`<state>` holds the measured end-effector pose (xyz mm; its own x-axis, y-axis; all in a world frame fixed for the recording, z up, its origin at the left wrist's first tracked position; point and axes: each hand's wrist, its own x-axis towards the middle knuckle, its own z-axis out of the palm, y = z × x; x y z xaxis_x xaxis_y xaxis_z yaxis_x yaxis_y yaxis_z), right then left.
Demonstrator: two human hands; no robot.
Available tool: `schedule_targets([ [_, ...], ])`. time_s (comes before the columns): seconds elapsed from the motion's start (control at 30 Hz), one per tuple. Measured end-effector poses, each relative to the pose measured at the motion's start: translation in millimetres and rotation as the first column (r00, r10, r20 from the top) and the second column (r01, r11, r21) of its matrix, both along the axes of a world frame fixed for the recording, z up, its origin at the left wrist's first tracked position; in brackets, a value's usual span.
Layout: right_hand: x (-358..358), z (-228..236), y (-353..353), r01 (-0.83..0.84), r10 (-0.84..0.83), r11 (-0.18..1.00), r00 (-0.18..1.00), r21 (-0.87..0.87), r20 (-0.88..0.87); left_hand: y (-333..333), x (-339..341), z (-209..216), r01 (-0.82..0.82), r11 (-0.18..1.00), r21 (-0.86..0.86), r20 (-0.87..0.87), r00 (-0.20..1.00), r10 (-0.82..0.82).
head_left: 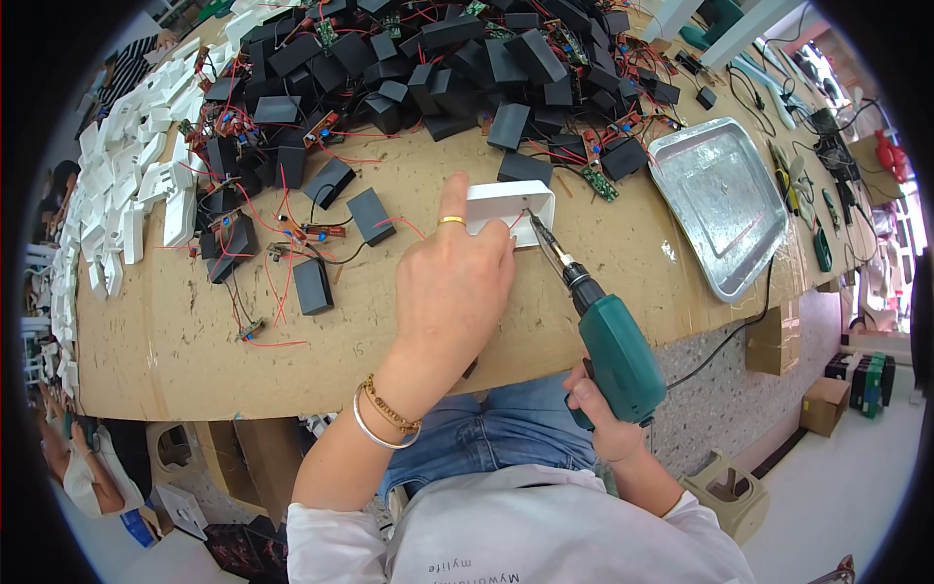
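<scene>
My left hand (452, 277) grips a white plastic housing (504, 201) near the table's front edge, its index finger along the left end. The housing lies with its hollow side toward me, and a thin red wire shows inside it by my fingers. In my right hand (598, 414) is a green pistol-shaped soldering gun (623, 355), held by its handle below the table edge. Its narrow metal tip points up and left into the housing, at or very close to the inner wall. Whether the tip touches is too small to tell.
Black boxes (448, 78) with red wires and circuit boards are heaped at the back. White housings (146, 175) pile up on the left. A metal tray (725, 209) lies right, near pliers (786, 180). Loose wired black boxes (313, 285) sit left of my hand. Another person (97, 472) is at far left.
</scene>
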<state>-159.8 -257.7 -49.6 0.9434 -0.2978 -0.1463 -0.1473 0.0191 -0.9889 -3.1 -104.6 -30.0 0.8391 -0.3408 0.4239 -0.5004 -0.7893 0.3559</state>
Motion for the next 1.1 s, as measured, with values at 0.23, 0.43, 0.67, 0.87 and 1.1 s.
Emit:
schedule_targets([
  [0.23,-3,-4,-5,-0.097,0.092,0.994,0.991,0.05,0.097,0,0,1,0.001,1.0,-0.002,-0.009,1.0,-0.001],
  [0.43,-4,-1,-9,-0.107,0.093,0.988,0.988,0.109,0.126,1,0,0,0.001,1.0,0.013,0.002,1.0,-0.001],
  [0.67,-4,-9,-9,-0.112,0.101,0.99,0.987,0.084,0.122,0,0,-2,0.009,1.0,0.005,0.011,1.0,-0.009],
  [0.87,-1,-7,-8,-0.079,0.07,0.995,0.988,0.061,0.139,1,-1,2,0.014,1.0,0.008,0.007,1.0,-0.014],
  [1.1,0,-10,-6,-0.048,0.035,0.996,0.988,0.081,0.153,6,-11,22,0.018,0.996,0.082,0.094,0.995,-0.026],
])
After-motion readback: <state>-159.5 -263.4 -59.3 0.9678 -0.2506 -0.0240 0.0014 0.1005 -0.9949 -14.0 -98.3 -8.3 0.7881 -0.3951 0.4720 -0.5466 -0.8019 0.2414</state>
